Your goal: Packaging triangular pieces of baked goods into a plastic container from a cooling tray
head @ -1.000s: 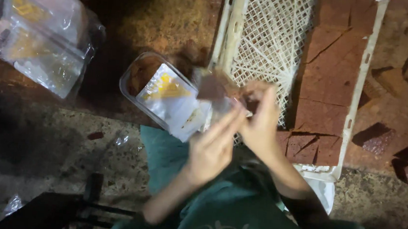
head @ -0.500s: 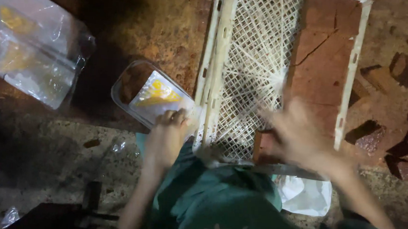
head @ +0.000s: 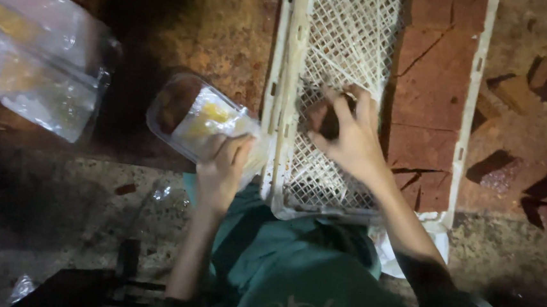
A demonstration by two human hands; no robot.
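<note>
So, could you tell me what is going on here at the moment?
A person in a green top is crouched over a white mesh crate on the ground. Their left hand holds a clear plastic container with a yellow label beside the crate. Their right hand rests inside the crate, fingers closed around a small dark brown piece. Reddish-brown slabs fill the crate's right side, and a clear plastic bag lies off to the left.

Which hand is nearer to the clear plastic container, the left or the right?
Left. The left hand grips the clear plastic container at its near end; the right hand is apart, over the white mesh crate.
</note>
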